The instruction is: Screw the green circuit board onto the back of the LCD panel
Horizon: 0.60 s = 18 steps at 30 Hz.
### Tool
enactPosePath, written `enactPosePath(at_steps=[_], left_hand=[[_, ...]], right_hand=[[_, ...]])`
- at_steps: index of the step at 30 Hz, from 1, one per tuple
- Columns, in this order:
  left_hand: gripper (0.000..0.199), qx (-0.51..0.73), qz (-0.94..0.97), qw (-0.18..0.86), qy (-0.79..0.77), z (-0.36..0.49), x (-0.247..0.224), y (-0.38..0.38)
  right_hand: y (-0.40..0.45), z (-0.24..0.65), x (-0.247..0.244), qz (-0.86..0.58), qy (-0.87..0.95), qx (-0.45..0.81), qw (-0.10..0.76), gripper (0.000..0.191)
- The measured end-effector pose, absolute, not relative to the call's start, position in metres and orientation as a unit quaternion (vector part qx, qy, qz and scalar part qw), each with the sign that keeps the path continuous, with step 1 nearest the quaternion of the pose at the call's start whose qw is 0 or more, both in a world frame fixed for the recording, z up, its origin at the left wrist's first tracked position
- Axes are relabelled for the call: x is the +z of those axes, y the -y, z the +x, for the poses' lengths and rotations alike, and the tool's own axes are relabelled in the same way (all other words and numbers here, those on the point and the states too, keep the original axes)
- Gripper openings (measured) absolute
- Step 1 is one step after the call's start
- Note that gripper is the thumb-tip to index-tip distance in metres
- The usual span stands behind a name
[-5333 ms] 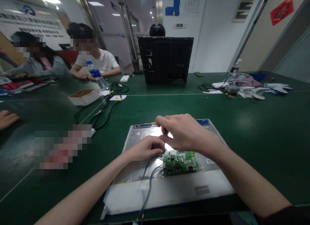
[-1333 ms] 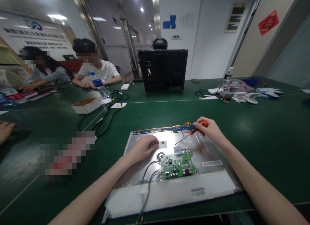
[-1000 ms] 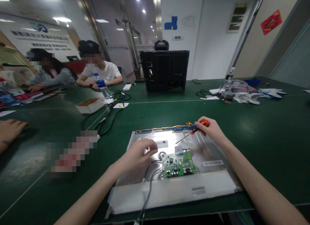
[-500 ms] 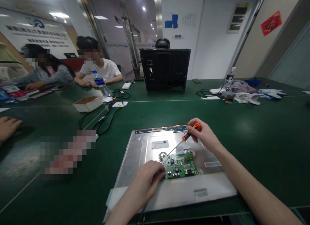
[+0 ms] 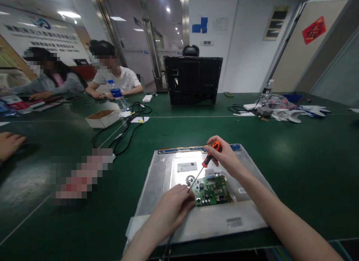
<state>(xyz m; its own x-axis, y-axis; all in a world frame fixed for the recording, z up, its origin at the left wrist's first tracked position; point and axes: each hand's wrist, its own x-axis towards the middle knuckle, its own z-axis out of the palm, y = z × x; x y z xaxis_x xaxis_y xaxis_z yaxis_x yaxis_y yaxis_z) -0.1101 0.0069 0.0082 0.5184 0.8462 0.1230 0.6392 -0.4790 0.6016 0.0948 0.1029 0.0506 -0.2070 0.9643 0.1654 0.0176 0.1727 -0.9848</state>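
My right hand [image 5: 223, 156] grips a screwdriver [image 5: 208, 158] by its orange-and-black handle. Its thin shaft slants down to the left, and the tip is beside the fingers of my left hand [image 5: 175, 205]. Those left fingers are curled together at the left edge of a green circuit board [image 5: 214, 190]; whatever they pinch is hidden. A dark cable [image 5: 169, 240] runs out below the left hand. Under the board lies a flat silvery display panel [image 5: 151, 184], with a narrow blue circuit strip [image 5: 182, 150] along its far edge.
The panel rests on a green table [image 5: 297, 163]. Ahead stands a black monitor housing [image 5: 193, 81]. An open box [image 5: 102, 119], a water bottle [image 5: 117, 96] and black cables are at left, gloves [image 5: 291, 114] at right. Another person's hand [image 5: 10, 144] is at the left edge; two people sit beyond.
My right hand and the screwdriver have moved left. The tip has shifted from near the board's upper left corner down to my left fingers. The left hand stays at the board's edge.
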Motion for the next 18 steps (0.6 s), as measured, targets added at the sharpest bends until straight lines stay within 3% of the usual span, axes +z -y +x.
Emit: enactPosePath(at_steps=[18], left_hand=[[0.014, 0.249, 0.837, 0.232, -0.428, -0.111, 0.008, 0.001]], right_hand=[[-0.085, 0.099, 0.047, -0.376, 0.619, 0.5, 0.475, 0.036]])
